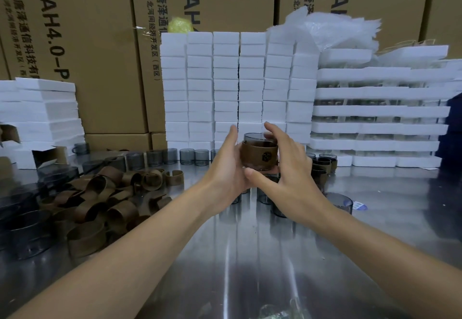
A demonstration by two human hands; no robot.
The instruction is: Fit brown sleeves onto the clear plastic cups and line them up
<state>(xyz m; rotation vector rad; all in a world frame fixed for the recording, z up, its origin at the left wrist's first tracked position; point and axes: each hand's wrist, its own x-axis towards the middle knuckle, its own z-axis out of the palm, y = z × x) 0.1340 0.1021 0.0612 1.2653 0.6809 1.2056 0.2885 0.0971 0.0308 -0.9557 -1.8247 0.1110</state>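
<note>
A clear smoky plastic cup (258, 138) wearing a brown sleeve (258, 153) is raised above the metal table between both hands. My left hand (226, 166) cups its left side and underside. My right hand (285, 166) grips it from the right, fingers over the rim and thumb under the base. A heap of loose brown sleeves (100, 201) lies at the left. Bare cups (175, 156) stand in a row along the back. Several sleeved cups (322, 166) stand to the right, partly hidden behind my right hand.
Shiny metal table (250, 256). Stacks of white foam blocks (225, 88) rise behind the cups, foam trays (380, 111) at the right and more foam (42, 108) at the left. Cardboard boxes (87, 43) form the back wall. More bare cups (25, 231) sit at the far left; one cup (340, 202) at right.
</note>
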